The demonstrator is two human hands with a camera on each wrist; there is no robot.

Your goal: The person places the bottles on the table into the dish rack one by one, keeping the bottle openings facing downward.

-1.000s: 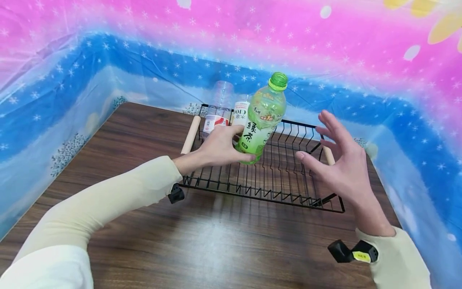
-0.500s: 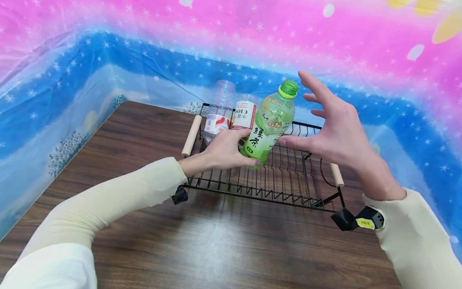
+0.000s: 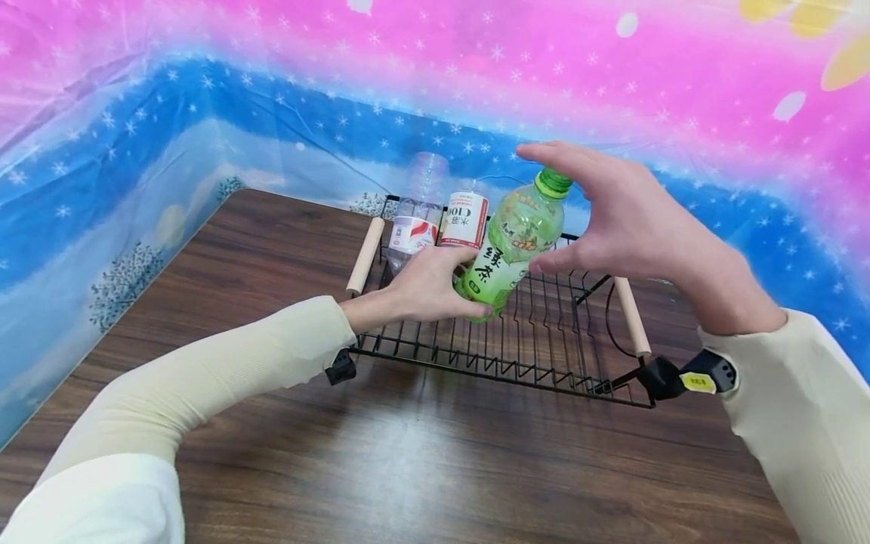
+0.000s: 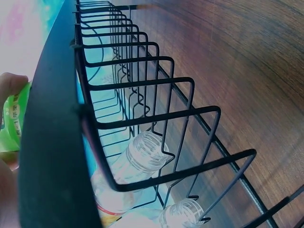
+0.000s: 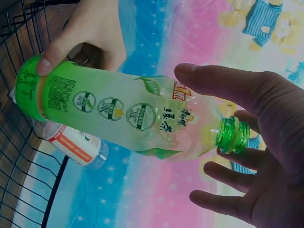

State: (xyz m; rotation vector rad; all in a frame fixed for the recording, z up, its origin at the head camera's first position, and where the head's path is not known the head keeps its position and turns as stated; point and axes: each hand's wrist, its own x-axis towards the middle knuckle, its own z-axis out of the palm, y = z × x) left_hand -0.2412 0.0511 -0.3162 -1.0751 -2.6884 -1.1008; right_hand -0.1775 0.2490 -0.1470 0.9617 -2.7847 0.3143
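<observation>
A green tea bottle (image 3: 506, 261) is tilted to the right above the black wire dish rack (image 3: 476, 371), its green threaded neck up and uncapped. Its lower end is gripped by my left hand (image 3: 430, 285), thumb on the near side. My right hand (image 3: 639, 215) is spread around the neck end, thumb and fingers apart. In the right wrist view its thumb overlaps the shoulder of the bottle, and the other fingers lie past the neck. Behind my left hand, a clear bottle (image 3: 413, 236) and a C100 bottle (image 3: 465, 219) stand upside down in the rack.
Pale wooden handles (image 3: 365, 255) sit at both ends of the rack. In the left wrist view, clear bottle necks (image 4: 148, 151) poke down between the wires. A dark wood table (image 3: 272, 453) lies below, with a patterned pink and blue cloth (image 3: 306, 98) behind.
My right hand has come up and left to the bottle's neck end. The green tea bottle, held by my left hand, has shifted slightly right and leans more.
</observation>
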